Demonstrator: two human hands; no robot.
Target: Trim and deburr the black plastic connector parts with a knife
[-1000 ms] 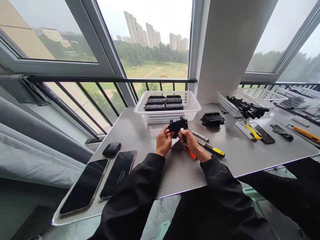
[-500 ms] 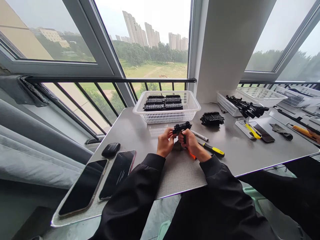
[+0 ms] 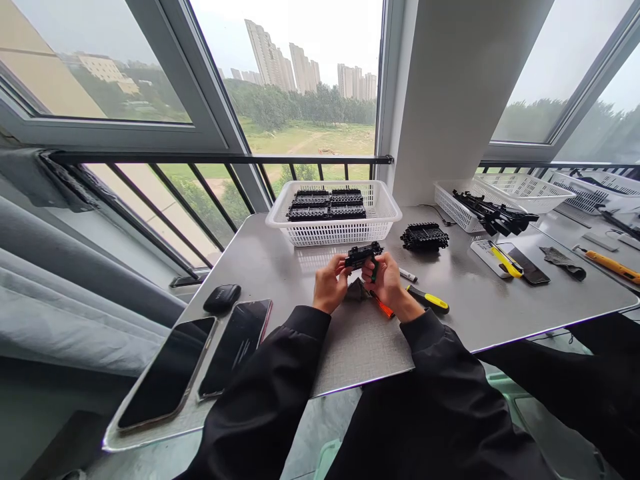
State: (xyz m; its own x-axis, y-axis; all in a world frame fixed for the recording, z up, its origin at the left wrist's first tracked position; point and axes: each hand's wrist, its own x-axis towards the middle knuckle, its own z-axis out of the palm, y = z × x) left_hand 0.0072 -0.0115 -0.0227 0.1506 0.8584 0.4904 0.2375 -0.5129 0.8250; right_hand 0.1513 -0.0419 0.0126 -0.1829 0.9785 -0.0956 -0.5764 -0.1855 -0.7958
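A black toothed plastic part (image 3: 361,256) is raised above the table in front of me. My left hand (image 3: 330,283) grips its left end between thumb and fingers. At its right end my right hand (image 3: 387,279) is closed round a small dark, green-tinged piece (image 3: 374,269); I cannot tell whether this belongs to the part or is separate. Beneath the hands lie a dark cloth (image 3: 356,291) and an orange-handled tool (image 3: 383,306). Beside my right hand are a white marker (image 3: 408,275), partly covered, and a yellow-and-black tool handle (image 3: 429,299).
Similar black parts fill a white basket (image 3: 340,233) at the back. More are stacked (image 3: 425,237) to its right. Two phones (image 3: 167,373) and a black case (image 3: 222,299) lie left. A yellow cutter (image 3: 506,260), a rag (image 3: 563,261) and other baskets stand right.
My right hand has turned and shifted slightly right, showing more of the dark piece and cloth. A long black part at the far right has moved away from the table edge.
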